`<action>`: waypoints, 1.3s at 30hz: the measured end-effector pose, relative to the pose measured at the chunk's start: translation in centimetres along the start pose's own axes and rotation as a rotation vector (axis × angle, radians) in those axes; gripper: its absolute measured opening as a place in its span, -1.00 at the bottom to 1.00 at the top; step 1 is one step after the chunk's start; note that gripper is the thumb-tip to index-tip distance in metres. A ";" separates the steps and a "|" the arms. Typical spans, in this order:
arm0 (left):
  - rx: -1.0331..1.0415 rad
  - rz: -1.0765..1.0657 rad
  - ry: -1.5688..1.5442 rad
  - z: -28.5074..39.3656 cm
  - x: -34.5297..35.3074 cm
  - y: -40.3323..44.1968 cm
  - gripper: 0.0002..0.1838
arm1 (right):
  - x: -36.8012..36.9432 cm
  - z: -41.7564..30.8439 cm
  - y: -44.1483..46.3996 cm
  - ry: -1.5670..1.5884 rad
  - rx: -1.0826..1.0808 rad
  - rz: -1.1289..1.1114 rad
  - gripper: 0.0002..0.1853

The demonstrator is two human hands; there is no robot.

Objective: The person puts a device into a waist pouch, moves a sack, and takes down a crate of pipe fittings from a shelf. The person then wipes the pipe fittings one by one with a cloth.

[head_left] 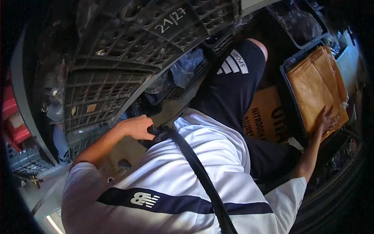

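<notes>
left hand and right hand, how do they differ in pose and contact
The right hand has its fingers spread; the left hand looks curled, fingertips hidden. The right hand rests on the brown packet, while the left hand is near the black strap. Both are bare.

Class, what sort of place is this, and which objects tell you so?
Probably a storeroom: there are dark plastic crates, a package printed NITROGEN and flat brown packets.
</notes>
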State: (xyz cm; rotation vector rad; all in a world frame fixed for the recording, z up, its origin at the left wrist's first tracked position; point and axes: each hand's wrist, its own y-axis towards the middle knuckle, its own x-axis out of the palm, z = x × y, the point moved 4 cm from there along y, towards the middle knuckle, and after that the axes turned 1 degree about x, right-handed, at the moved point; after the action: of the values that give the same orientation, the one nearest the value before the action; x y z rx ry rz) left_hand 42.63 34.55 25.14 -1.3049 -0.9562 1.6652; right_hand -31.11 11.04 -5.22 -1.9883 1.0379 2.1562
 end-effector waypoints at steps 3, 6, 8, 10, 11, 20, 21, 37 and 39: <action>0.085 0.066 -0.062 1.0 -1.2 0.1 -0.61 | -1.4 -0.5 0.0 0.016 -0.045 0.054 -0.31; 0.088 0.156 -0.133 1.8 -3.5 -0.3 -0.52 | -0.7 0.1 0.1 -0.025 -0.041 0.076 -0.32; 0.110 0.220 -0.158 2.3 -5.3 -0.8 -0.44 | -1.8 -0.6 -0.1 -0.045 0.021 -0.035 -0.37; 0.156 0.310 -0.127 4.0 -7.7 -1.7 -0.45 | -2.3 -0.5 0.3 -0.050 0.030 -0.051 -0.38; 0.173 0.359 -0.111 5.0 -9.0 -2.4 -0.45 | -1.9 -0.6 0.1 -0.030 0.016 -0.020 -0.38; 0.528 0.536 0.199 18.8 -15.3 -3.7 -0.52 | -1.0 0.0 0.6 0.022 -0.044 0.066 -0.35; 0.588 0.523 0.169 20.0 -15.4 -3.2 -0.52 | -1.2 -0.1 0.6 0.013 -0.007 -0.031 -0.35; 0.997 0.236 0.268 27.1 -4.7 7.5 -0.54 | 4.3 5.3 2.7 0.250 -0.007 -0.602 -0.17; 0.985 0.234 0.142 26.7 -5.3 7.3 -0.55 | -2.9 2.5 2.8 0.295 -0.010 -0.643 -0.32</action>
State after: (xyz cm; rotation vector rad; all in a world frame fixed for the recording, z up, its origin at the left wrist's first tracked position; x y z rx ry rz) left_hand 16.32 24.50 25.36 -0.8279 0.1553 1.8075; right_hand -33.98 11.20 -1.52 -2.2725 0.3127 1.5655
